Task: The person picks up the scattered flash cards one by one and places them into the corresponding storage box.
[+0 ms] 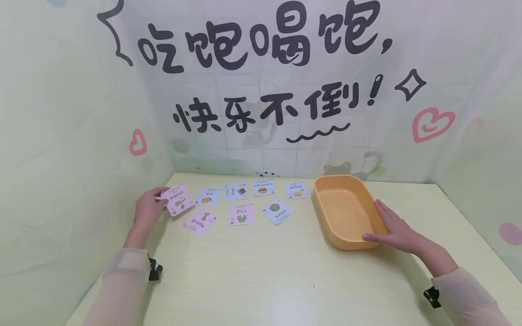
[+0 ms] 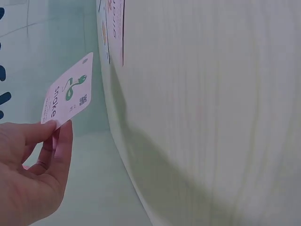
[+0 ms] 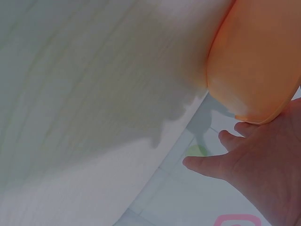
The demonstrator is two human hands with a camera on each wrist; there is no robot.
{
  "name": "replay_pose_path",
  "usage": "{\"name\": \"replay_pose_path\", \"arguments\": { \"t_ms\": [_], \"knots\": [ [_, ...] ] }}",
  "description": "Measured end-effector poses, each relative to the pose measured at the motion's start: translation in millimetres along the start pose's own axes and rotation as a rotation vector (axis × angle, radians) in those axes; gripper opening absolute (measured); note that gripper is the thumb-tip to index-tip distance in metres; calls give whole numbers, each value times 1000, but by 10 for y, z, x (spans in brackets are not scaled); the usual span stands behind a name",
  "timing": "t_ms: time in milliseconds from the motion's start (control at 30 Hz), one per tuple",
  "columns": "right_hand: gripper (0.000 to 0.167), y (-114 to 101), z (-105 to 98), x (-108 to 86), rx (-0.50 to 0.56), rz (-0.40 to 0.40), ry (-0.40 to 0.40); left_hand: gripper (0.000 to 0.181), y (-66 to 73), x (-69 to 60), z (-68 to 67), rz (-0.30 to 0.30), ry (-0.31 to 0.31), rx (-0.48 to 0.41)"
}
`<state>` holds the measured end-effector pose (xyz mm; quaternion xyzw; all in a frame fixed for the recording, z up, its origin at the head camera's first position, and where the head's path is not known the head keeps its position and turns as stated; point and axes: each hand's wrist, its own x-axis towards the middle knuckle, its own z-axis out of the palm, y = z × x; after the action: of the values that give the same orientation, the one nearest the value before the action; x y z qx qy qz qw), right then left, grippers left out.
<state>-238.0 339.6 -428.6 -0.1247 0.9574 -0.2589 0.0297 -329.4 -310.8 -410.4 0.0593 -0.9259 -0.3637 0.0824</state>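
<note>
My left hand [image 1: 150,206] pinches a pink snake card [image 1: 178,199] between thumb and fingers. In the left wrist view the snake card [image 2: 70,92] is tilted and held off the table. My right hand [image 1: 397,231] lies against the right side of an orange plastic basin [image 1: 346,210], its thumb at the near rim. Its fingers look straight and spread in the right wrist view, beside the basin wall [image 3: 254,61]. Closest to the left hand lie a pink giraffe card [image 1: 200,221] and a blue pie card [image 1: 209,197].
More cards lie face up between the hands: pork [image 1: 236,191], hamburger [image 1: 263,187], bread [image 1: 297,190], frog [image 1: 241,214] and salad [image 1: 277,212]. A printed curtain [image 1: 261,154] hangs behind the pale wooden table [image 1: 261,280] and along both sides.
</note>
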Motion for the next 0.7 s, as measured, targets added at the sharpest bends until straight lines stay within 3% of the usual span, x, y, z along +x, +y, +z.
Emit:
{"name": "replay_pose_path", "arguments": {
  "t_ms": [333,700],
  "knots": [
    [113,8,-7,10,-3,-3,2,44,177,35,98,31,14,-80],
    [113,15,6,4,4,-1,1,45,418,41,213,48,-18,-148]
  ]
}}
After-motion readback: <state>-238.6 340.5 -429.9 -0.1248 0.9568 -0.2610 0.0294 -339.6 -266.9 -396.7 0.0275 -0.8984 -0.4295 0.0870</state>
